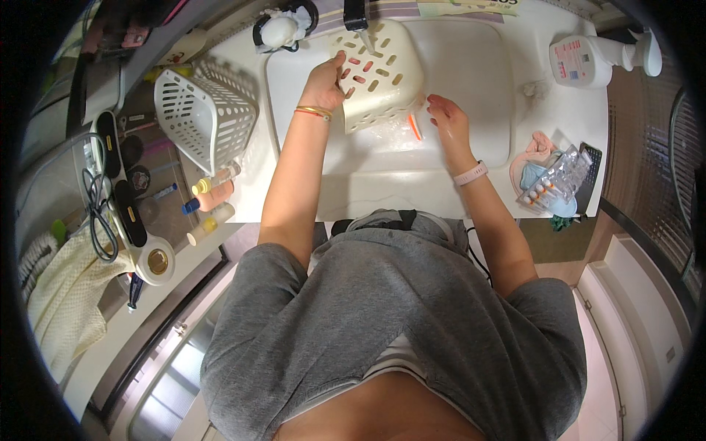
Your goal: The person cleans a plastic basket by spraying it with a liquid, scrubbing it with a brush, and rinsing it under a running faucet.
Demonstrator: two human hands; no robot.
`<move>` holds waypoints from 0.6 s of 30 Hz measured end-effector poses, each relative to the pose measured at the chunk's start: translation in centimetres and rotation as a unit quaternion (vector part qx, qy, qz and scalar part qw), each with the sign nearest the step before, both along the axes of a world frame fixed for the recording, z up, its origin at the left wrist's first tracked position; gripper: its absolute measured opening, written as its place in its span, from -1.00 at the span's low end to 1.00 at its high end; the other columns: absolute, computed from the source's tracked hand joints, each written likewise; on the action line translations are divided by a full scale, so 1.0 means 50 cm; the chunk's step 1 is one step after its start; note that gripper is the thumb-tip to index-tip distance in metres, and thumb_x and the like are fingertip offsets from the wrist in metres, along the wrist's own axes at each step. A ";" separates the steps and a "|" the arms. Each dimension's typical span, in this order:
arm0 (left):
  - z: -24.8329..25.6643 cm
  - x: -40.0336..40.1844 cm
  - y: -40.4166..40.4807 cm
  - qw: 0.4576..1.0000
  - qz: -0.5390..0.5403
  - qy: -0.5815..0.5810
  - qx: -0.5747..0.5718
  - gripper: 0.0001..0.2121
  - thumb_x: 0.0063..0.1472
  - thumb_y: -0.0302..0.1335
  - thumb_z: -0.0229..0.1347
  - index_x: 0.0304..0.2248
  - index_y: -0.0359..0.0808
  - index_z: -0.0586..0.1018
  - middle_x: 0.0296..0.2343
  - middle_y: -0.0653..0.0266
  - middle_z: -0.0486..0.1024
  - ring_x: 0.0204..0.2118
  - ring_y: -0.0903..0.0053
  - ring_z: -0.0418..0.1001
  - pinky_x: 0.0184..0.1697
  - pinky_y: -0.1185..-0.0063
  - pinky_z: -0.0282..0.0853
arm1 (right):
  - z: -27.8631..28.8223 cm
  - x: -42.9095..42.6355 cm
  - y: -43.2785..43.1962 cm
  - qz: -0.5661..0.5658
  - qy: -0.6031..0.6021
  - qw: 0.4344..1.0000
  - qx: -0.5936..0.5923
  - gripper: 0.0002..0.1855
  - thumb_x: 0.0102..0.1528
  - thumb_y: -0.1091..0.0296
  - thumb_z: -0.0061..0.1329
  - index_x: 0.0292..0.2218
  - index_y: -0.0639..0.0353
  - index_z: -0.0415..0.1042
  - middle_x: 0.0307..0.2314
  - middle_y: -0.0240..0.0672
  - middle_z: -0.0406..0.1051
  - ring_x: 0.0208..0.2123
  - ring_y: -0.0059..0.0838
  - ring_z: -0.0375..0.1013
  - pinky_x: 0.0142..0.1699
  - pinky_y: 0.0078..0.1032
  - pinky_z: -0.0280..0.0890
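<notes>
My left hand (324,85) grips the left edge of a cream slotted plastic basket (405,66), with fingers showing through its slots. The basket is tilted bottom-up over the white sink (469,60), under a black faucet (356,16); water seems to fall onto it. Beside the basket's lower right corner is my right hand (449,124), wet, its fingers loosely bent and nothing visible in them. Below the basket, a thin orange-and-white object (414,127) lies in the sink near splashing water.
Left of the sink stands a white slotted basket (207,118), with small bottles (215,195) nearby. A white spray bottle (584,60) lies at the right, above a pile of cloth and clear packaging (557,179). A black holder with a white object (280,30) sits at the back left.
</notes>
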State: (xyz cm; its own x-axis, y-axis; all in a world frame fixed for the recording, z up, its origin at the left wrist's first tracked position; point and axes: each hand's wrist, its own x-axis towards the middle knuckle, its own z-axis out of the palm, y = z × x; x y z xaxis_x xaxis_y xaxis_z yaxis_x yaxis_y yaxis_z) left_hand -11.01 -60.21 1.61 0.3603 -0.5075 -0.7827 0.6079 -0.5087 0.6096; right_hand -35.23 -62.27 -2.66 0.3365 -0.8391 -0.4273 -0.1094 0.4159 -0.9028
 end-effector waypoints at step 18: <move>0.051 0.105 -0.027 0.973 -0.086 0.179 -0.118 -0.66 0.20 -0.24 -0.03 -0.23 -0.40 0.46 -0.32 0.20 0.50 -0.30 0.49 0.47 -0.17 0.53 0.39 | 0.072 0.162 -0.020 -0.098 -0.157 0.973 0.141 -0.34 0.02 0.23 0.02 0.01 0.42 0.04 -0.23 -0.13 0.29 -0.39 -0.34 0.44 -0.32 -0.48 0.43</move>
State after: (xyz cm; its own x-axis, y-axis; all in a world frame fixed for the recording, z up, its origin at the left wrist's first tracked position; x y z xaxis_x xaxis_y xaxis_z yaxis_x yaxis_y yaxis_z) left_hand -5.76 -61.57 4.15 -0.0197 -0.7176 -0.6962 0.7215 -0.4922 0.4869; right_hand -27.15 -63.28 0.96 0.3336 -0.7643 -0.5519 0.2592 0.6372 -0.7257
